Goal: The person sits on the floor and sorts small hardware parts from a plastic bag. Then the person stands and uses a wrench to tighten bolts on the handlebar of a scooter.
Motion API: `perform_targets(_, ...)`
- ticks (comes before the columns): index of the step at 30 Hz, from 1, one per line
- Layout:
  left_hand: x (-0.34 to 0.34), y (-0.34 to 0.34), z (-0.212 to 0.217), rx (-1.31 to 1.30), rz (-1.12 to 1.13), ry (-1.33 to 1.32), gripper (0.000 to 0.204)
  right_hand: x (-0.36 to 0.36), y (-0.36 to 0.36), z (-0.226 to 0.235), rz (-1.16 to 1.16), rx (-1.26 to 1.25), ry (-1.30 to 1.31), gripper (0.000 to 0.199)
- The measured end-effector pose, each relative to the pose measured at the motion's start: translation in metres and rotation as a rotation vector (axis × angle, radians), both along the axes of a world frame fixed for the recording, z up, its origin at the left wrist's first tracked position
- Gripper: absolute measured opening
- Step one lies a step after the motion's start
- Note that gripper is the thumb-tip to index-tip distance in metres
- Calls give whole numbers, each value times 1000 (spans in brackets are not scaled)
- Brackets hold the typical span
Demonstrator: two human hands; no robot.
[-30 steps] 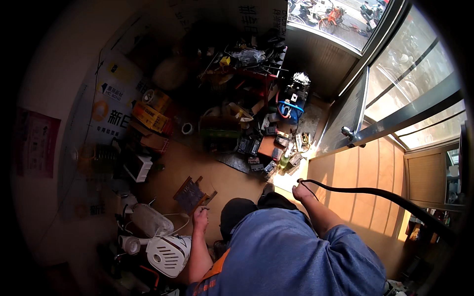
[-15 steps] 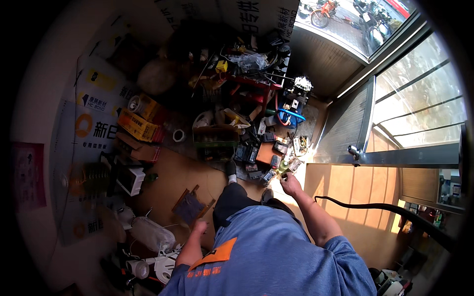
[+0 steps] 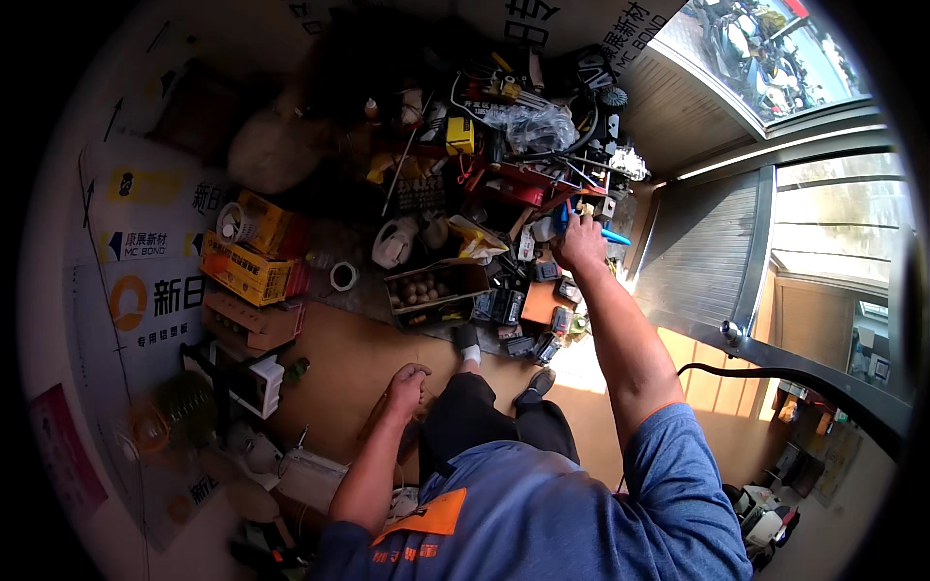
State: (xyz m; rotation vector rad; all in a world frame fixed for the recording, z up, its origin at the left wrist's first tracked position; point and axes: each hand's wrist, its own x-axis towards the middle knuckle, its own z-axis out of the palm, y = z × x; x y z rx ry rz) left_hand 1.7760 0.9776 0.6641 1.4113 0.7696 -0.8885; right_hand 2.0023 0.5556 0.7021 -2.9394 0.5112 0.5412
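My right hand [image 3: 581, 244] reaches far forward to the cluttered pile, its fingers curled down among blue parts [image 3: 612, 236] beside a red shelf [image 3: 523, 186]. Whatever those fingers hold, if anything, is hidden. Close to my lap, my left hand [image 3: 408, 385] is loosely curled, and I cannot make out anything inside it. Below my right wrist lie several dark battery-like blocks [image 3: 506, 306] and an orange-brown flat box [image 3: 539, 302]. An open carton [image 3: 465, 279] of round brownish things stands left of them.
Yellow boxes [image 3: 247, 266] are stacked at the left wall. A white ring [image 3: 343, 276] lies on the floor. A yellow box [image 3: 460, 136] and clear plastic bag [image 3: 542, 130] sit atop the far pile. At right is a metal-framed door [image 3: 712, 247], with a black hose [image 3: 775, 374] nearby.
My right hand has moved forward from the near edge of the pile to the blue parts. My left hand has risen slightly forward. The view has shifted with my body leaning forward.
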Motion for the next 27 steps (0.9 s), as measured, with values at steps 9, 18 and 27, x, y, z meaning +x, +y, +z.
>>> perform_targets(9, -19, 33, -3, 2, 14, 154, 16, 131, -30, -50, 1, -212, 104, 31)
perform_targets(18, 97, 15, -37, -33, 31, 130, 15, 149, -35, -104, 82, -443, 266, 26)
perform_targets(27, 361, -94, -36, -30, -28, -361, 17, 145, -33, -115, 4, -474, 229, 23)
